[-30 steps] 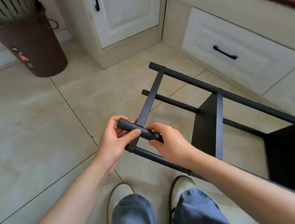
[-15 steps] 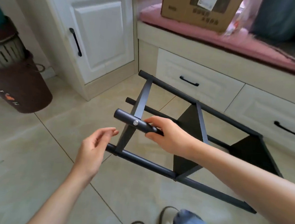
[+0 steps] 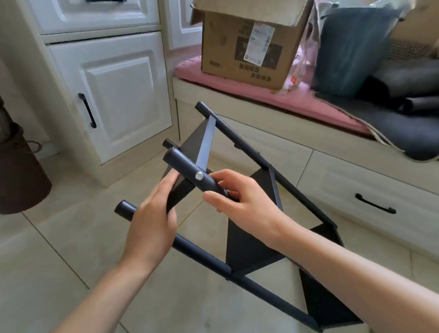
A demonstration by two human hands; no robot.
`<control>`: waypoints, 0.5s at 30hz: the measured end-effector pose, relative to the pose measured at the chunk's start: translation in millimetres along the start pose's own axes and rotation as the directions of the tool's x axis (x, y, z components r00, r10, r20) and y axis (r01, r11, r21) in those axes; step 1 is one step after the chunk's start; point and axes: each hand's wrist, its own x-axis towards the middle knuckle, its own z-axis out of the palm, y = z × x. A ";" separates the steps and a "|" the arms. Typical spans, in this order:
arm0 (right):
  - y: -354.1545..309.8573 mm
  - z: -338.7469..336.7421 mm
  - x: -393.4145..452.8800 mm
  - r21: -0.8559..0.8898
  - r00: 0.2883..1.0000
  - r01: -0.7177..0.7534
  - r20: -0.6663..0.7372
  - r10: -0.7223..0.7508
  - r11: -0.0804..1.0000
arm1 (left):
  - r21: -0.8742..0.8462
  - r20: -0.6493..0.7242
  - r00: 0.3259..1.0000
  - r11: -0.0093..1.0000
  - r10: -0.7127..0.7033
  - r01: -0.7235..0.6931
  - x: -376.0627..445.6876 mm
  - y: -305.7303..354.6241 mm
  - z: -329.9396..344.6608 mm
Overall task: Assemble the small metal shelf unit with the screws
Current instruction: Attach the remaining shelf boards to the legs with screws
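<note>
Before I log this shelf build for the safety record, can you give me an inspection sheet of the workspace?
Surface: beige tiled floor.
Job's things: black metal shelf frame lying tilted on the floor; a silver screw sits in its upper tube.
Clutter: open cardboard box and dark cushions on the pink bench pad.
Hands: right hand grips the upper tube; left hand lies with straight fingers against the frame.
Cables: nothing seen.
Surroundings: white cabinets, brown basket at left.

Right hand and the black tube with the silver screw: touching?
Touching. The head view shows the right hand with fingers curled round the black tube, just beyond the silver screw.
</note>
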 end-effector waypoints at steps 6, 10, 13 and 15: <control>-11.1 -41.8 -29.9 0.071 0.985 0.080 -0.156 -0.068 0.994 | 0.050 -0.009 0.989 0.988 0.148 -0.148 9.7 56.9 -1.2; -8.2 -73.9 -60.5 0.150 0.975 0.100 -0.210 -0.067 0.984 | 0.107 -0.005 0.966 0.961 0.259 -0.257 7.7 98.1 7.8; -4.2 -95.4 -86.0 0.199 0.963 0.112 -0.265 -0.056 0.974 | 0.159 0.009 0.939 0.927 0.344 -0.341 4.9 127.8 19.0; -1.6 -107.9 -103.4 0.220 0.948 0.110 -0.315 -0.036 0.969 | 0.186 0.020 0.917 0.900 0.399 -0.395 3.4 147.6 26.5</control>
